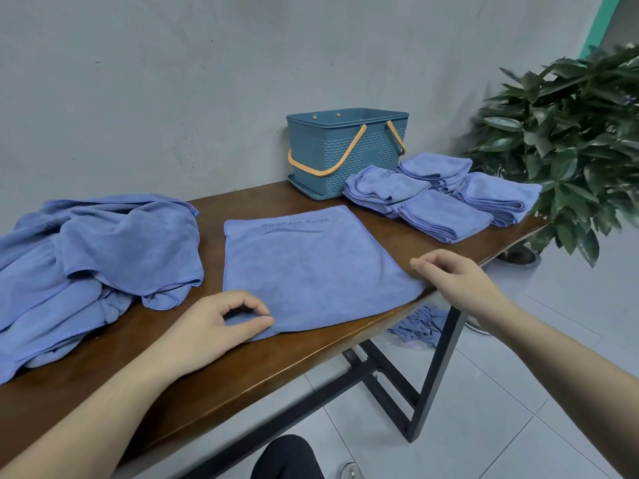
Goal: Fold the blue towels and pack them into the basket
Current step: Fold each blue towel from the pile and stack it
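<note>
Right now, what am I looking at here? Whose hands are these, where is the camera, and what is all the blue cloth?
No machine: a person wearing a head camera that looks down at their own hands. A brown table holds a flat blue towel, an unfolded heap on the left, folded towels and a blue basket at the back. The left hand pinches the flat towel's near left corner; the right hand rests at its right corner, grip unclear. A plant stands to the right.

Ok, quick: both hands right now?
Left hand: pinching the near left corner of the flat towel.
Right hand: fingers curled at its near right corner; grip unclear.
</note>
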Demonstrator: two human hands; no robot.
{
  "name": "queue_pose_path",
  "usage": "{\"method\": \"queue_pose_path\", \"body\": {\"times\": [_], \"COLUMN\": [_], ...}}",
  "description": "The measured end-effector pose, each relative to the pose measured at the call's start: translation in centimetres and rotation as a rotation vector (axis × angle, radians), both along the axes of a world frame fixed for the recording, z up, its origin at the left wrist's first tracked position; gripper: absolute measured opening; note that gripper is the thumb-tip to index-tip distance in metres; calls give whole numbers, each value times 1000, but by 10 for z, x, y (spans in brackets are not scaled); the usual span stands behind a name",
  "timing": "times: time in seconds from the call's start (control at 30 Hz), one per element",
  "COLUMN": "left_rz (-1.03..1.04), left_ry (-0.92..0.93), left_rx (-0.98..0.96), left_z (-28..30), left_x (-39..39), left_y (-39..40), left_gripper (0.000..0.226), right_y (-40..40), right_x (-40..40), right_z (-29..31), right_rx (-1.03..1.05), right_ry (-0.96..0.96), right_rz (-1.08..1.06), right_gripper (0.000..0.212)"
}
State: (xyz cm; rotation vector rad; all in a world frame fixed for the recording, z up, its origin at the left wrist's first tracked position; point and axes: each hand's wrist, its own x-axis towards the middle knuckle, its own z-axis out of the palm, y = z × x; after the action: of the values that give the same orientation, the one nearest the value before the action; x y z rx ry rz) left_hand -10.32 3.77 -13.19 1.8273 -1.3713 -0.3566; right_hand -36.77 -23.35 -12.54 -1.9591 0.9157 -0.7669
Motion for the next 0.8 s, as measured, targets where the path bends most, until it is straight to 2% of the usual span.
{"method": "queue_pose_path", "body": {"times": [0.07,0.2,0.37,0.43,0.63,0.8], "left_rz": [6,-58,-136,-142,-132,-148], "left_ry": [23,-40,-219,-248,-291,-316], "left_rx": [-4,-26,-7,-8,-18,-24], "left_z": [0,-2,-4,-6,-10,-8], "left_x": [1,0,0,0,3,2], "left_y": [-2,1,3,3,2,4], "left_gripper": [13,33,29,26,20,21], "right_y": [4,11,6,4,1,0], "right_x": [-1,0,-3,-5,-8,-14], "right_z": [1,-2,-2,0,0,-9], "right_rx": [17,9,194,179,184,-37], "right_ry": [42,2,-232,-264,-92,50], "right_rz": [49,175,173,167,384,480], "right_gripper": [22,15,20,23,38,32]}}
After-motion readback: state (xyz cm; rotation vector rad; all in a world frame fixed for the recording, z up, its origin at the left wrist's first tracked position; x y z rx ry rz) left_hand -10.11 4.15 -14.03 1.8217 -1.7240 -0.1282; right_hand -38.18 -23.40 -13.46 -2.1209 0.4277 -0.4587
